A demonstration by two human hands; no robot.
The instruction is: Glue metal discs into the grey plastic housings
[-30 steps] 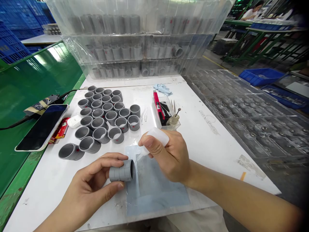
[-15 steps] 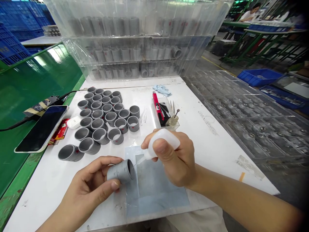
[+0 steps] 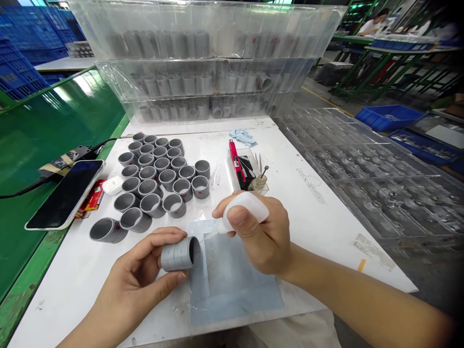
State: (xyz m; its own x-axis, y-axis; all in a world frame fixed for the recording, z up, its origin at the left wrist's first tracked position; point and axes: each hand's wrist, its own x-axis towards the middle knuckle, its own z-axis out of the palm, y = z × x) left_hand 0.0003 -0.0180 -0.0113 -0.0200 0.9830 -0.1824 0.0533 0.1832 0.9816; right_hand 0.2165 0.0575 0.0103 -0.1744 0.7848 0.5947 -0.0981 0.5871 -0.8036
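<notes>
My left hand (image 3: 139, 278) grips a short grey cylinder (image 3: 178, 254) between thumb and fingers, on its side with its open end turned right. In my right hand (image 3: 266, 234) is a white squeeze bottle (image 3: 246, 210), tilted so its thin clear nozzle points down and left at the cylinder's rim. Whether the tip touches the rim I cannot tell. A blue-grey mat (image 3: 239, 285) lies on the table beneath both. Beyond my left hand stand several similar grey cylinders (image 3: 152, 205) in a cluster, open ends up.
A small clear box (image 3: 234, 176) holds a red-handled tool (image 3: 237, 164) and a glass jar (image 3: 258, 183). A phone (image 3: 65, 193) lies at the left edge. Stacked clear bins (image 3: 213, 41) with grey cylinders stand at the back. A blue cloth (image 3: 242, 137) lies before them.
The cylinder in my left hand has turned about its axis and shifted slightly, and my thumb has slid along under it. The bottle stays nearly in place at the rim.
</notes>
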